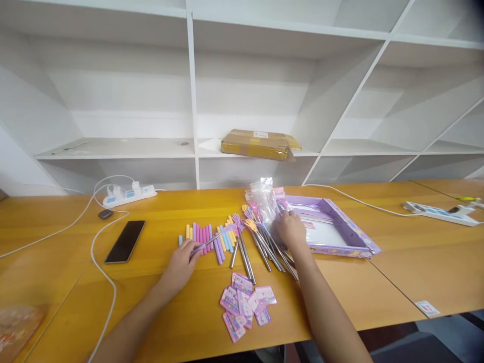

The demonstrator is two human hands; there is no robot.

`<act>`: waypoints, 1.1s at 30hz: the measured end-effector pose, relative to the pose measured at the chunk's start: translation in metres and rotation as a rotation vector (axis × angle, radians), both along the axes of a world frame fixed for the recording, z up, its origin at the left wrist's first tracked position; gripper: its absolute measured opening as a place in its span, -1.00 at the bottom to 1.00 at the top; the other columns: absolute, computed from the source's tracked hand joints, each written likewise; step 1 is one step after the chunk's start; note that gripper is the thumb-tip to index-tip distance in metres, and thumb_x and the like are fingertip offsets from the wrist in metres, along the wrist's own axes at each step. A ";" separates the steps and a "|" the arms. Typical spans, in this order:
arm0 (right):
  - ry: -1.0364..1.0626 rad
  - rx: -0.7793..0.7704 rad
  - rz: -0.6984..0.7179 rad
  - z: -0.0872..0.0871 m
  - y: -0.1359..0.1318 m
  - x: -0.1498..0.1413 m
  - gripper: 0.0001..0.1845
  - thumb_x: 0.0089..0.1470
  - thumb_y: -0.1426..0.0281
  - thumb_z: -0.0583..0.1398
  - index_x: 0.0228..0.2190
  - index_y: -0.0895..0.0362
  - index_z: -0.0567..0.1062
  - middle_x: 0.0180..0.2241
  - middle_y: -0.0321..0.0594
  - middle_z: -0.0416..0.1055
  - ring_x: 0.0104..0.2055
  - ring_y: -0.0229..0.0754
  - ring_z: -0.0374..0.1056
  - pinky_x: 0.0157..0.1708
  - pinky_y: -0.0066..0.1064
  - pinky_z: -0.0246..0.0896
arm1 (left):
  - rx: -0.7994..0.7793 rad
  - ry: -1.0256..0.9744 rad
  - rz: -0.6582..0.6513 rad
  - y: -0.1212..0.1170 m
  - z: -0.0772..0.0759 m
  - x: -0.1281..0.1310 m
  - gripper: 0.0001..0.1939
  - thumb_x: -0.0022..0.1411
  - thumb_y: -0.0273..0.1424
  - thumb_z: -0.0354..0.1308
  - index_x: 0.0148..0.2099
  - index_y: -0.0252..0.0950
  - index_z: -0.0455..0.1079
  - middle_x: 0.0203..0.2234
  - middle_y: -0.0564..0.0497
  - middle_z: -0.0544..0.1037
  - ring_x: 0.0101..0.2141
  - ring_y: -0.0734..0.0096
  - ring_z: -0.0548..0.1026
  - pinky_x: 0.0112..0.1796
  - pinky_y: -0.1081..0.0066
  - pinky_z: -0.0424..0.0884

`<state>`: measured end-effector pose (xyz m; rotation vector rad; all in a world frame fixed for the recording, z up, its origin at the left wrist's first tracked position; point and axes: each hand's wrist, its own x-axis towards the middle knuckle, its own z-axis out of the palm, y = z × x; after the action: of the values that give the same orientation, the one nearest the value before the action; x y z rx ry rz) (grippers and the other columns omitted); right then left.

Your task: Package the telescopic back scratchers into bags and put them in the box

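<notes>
The left hand [184, 262] holds one slim back scratcher [212, 239]; the thumb and fingers are brought together around its purple handle end. From this hand the metal rod goes away and to the right, over the row of coloured tubes [204, 235], and its small claw head comes near the pile of other scratchers [269, 250]. The right hand [291, 229] is at the far right side of this pile, beside the clear plastic bags [264, 201]. Its fingertips are partly hidden, so I cannot tell if they are pinching something.

I judge that the scratcher is light and stiff along the rod. The shiny metal is probably smooth and can turn between the fingers, so the handle end seems the better place to hold. The claw, which looks like plastic with thin fingers, is perhaps the weak part and should not be pressed. The bags look very soft and slippery; a pinch at one edge should be enough.

Nearer to the person than both hands, between the forearms, small printed cards [242, 305] lie overlapping on the counter [192, 315]. Just to the right of the right hand stands the purple tray [346, 224].
</notes>
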<state>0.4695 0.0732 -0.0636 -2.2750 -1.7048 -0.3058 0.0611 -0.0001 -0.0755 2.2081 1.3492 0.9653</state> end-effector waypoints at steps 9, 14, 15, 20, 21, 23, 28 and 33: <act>0.014 0.110 -0.020 -0.011 0.007 0.007 -0.49 0.33 0.16 0.18 0.12 0.27 0.48 0.02 0.14 0.45 0.04 0.12 0.38 -0.03 -0.22 0.22 | 0.046 -0.069 0.018 -0.010 0.004 0.004 -0.79 0.55 -0.25 0.05 0.02 -0.18 0.46 -0.13 -0.02 0.58 -0.12 0.28 0.58 -0.06 0.32 0.47; 0.147 0.066 -0.018 -0.012 0.006 0.011 -0.67 0.26 0.39 0.14 -0.02 0.21 0.57 -0.10 0.05 0.50 -0.11 0.01 0.40 -0.15 -0.26 0.19 | 0.036 -0.057 0.008 -0.010 0.001 0.003 -0.78 0.57 -0.24 0.03 0.03 -0.18 0.45 -0.12 -0.03 0.57 -0.09 0.29 0.57 -0.02 0.32 0.46; 0.170 0.072 -0.020 -0.012 0.006 0.013 -0.68 0.26 0.41 0.12 -0.05 0.21 0.58 -0.12 0.03 0.50 -0.14 -0.01 0.40 -0.17 -0.27 0.18 | 0.033 -0.054 0.001 -0.011 0.001 0.003 -0.78 0.57 -0.24 0.02 0.04 -0.18 0.45 -0.12 -0.02 0.56 -0.09 0.29 0.57 -0.03 0.32 0.46; 0.172 0.101 -0.016 -0.012 0.007 0.016 -0.71 0.24 0.42 0.11 -0.08 0.21 0.56 -0.11 0.03 0.51 -0.08 0.01 0.39 -0.14 -0.27 0.18 | 0.014 -0.053 -0.013 -0.012 0.003 0.004 -0.77 0.57 -0.23 0.02 0.05 -0.17 0.44 -0.12 -0.02 0.56 -0.12 0.28 0.57 -0.08 0.32 0.48; 0.163 0.117 -0.016 -0.012 0.008 0.016 -0.67 0.26 0.40 0.12 -0.02 0.23 0.54 -0.08 0.05 0.51 -0.04 0.04 0.38 -0.10 -0.26 0.18 | 0.011 -0.053 -0.015 -0.013 0.003 0.004 -0.77 0.57 -0.22 0.02 0.06 -0.17 0.45 -0.12 -0.02 0.56 -0.12 0.28 0.57 -0.08 0.32 0.48; 0.152 0.118 -0.016 -0.013 0.008 0.016 -0.59 0.29 0.30 0.14 0.07 0.25 0.49 -0.04 0.08 0.50 0.00 0.08 0.37 -0.08 -0.24 0.19 | 0.004 -0.054 -0.021 -0.014 0.004 0.004 -0.77 0.57 -0.22 0.01 0.05 -0.17 0.45 -0.13 -0.03 0.56 -0.12 0.27 0.57 -0.08 0.30 0.48; 0.199 0.051 -0.032 -0.012 0.007 0.016 -0.68 0.28 0.29 0.17 -0.04 0.16 0.59 -0.08 0.02 0.50 -0.10 0.00 0.40 -0.16 -0.27 0.19 | -0.021 -0.055 -0.038 -0.014 0.003 0.007 -0.77 0.58 -0.23 0.00 0.05 -0.16 0.44 -0.12 -0.03 0.55 -0.13 0.28 0.56 -0.07 0.29 0.48; 0.190 0.181 0.001 -0.011 0.007 0.017 -0.64 0.35 0.24 0.11 -0.09 0.17 0.62 -0.06 0.04 0.47 -0.03 0.04 0.36 -0.05 -0.23 0.21 | -0.022 -0.049 -0.046 -0.014 0.001 0.006 -0.77 0.58 -0.23 -0.01 0.05 -0.16 0.43 -0.11 -0.03 0.54 -0.10 0.28 0.55 -0.03 0.27 0.47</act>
<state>0.4864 0.0805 -0.0749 -2.0999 -1.5193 -0.2256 0.0675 -0.0143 -0.0740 2.1750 1.2760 0.9778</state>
